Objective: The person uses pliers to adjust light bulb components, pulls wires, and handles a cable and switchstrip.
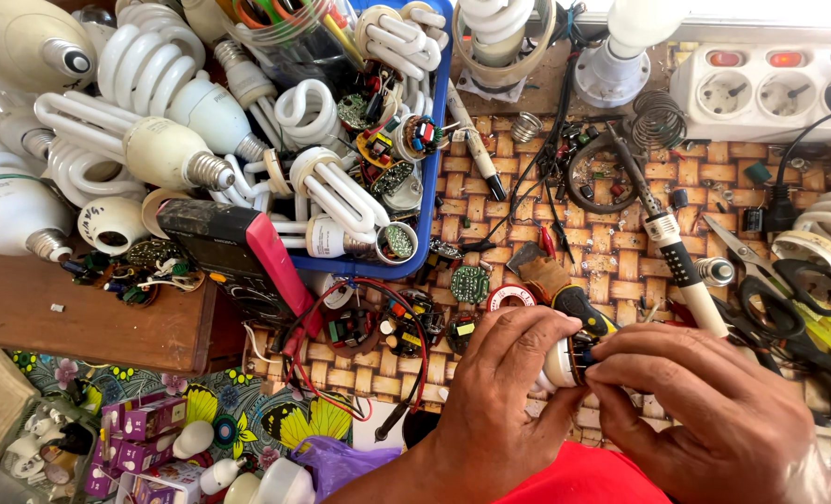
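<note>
Hands are meeting low in the head view over the woven surface (621, 252), both closed on one small part: a white lamp base (559, 362) with a circuit board (583, 359) showing at its open end. The left hand (499, 392) is cupping the white shell, fingers (527, 331) curled around it from above, while the right hand (714, 411) is pinching at the board's edge with thumb and fingertips drawn tightly together. The piece is looking light and stiff, a thin plastic shell that would likely crack if squeezed hard, and the board's little components and leads are probably fragile, so the shell's rim and the board's bare edge are seeming the safest places to grip. A soldering iron (677, 252) is lying just beyond the hands, scissors (770, 280) to the right, and a blue tray (439, 140) of spiral bulbs is sitting farther up.
</note>
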